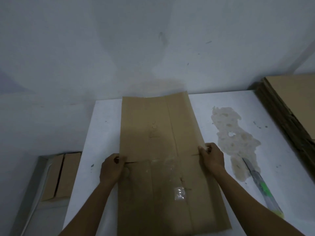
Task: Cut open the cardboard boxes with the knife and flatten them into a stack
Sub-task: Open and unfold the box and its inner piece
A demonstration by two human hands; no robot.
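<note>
Two hands hold one flattened box (160,150) by its long side edges. The left hand (113,167) pinches the left edge and the right hand (212,157) pinches the right edge, so each grip is closed on cardboard rather than spread. The box lies lengthwise on the white surface (105,120).

The main risk sits just right of the box: the knife (260,183) lies loose on the surface, its blade end resting over a pale stain (235,137). The stack (289,106) of flattened cardboard is further right, beyond the knife. Carrying the box across could sweep the knife off the surface, or bring the right wrist against the blade. The sheet is creased and folded double, so an uneven pinch could let it spring open or sag. A patch of clear tape (179,193) on the box's near half might snag on the stack.

Left of the box and lower than the surface stand more cardboard boxes (63,174), apparently uncut, flaps closed with a dark gap between them. What is inside cannot be seen. The flattened box itself holds nothing visible.
</note>
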